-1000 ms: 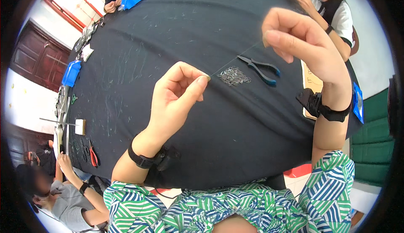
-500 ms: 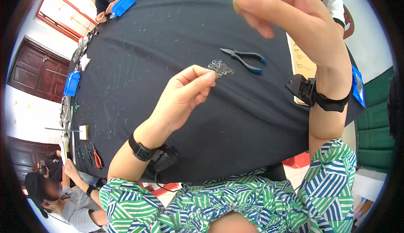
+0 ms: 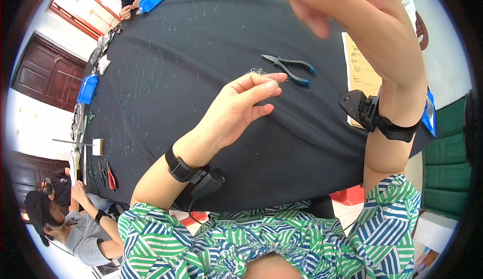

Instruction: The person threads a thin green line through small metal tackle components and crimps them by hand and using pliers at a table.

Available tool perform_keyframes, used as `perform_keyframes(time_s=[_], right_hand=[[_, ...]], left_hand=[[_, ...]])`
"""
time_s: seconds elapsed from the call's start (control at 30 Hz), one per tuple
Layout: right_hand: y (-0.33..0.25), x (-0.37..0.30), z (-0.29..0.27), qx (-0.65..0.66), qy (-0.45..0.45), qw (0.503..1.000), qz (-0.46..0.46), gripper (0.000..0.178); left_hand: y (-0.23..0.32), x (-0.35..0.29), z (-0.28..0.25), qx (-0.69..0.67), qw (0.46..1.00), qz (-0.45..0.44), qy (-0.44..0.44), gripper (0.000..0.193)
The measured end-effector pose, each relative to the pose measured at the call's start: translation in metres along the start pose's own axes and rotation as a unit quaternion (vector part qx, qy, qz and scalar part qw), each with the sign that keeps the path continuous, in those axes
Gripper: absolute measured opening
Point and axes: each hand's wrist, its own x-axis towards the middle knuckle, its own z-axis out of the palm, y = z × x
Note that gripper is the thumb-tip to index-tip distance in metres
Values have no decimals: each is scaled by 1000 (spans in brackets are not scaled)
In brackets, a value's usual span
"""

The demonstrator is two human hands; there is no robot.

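My left hand (image 3: 241, 105) is over the middle of the black cloth. Its thumb presses against the forefinger, with the other fingers curled loosely below; whatever the pinch holds is too small to make out. Just behind those fingers lies a pile of small, thin metal pieces (image 3: 257, 71), now mostly covered by the hand. My right hand (image 3: 352, 12) is raised high at the upper right, its thumb and forefinger together at the picture's top edge. What it holds, if anything, is cut off or too fine to see. Long-nose pliers (image 3: 289, 70) with blue-tipped handles lie beyond my left fingertips.
A pale board (image 3: 359, 70) with hook-like shapes lies under my right forearm, near a blue packet (image 3: 429, 113). Thin strands (image 3: 151, 70) are scattered over the cloth. At the left are red-handled pliers (image 3: 111, 177) and a blue tray (image 3: 87, 88). Other people sit around the table.
My left hand has moved slightly right, its forefinger now straighter and its lower fingers looser, covering more of the metal pile. The right hand stays raised, its fingertips slightly higher in view.
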Motion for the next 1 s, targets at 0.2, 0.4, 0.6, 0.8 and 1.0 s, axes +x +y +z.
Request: perform_keyframes(time_s=[0.2, 0.4, 0.6, 0.8, 1.0], right_hand=[[-4, 0, 3, 79, -7, 997, 24, 19], [-6, 1, 6, 36, 6, 999, 11, 19], [-14, 0, 10, -2, 35, 999, 23, 19], [-25, 2, 7, -92, 109, 988, 66, 16], [36, 6, -17, -490, 150, 857, -57, 18]], left_hand=[[-2, 6, -2, 24, 999, 28, -21, 5], [-2, 5, 3, 34, 998, 30, -32, 5], [-2, 8, 4, 10, 998, 45, -44, 5], [8, 4, -13, 33, 994, 103, -12, 4], [37, -13, -25, 168, 957, 227, 58, 5]])
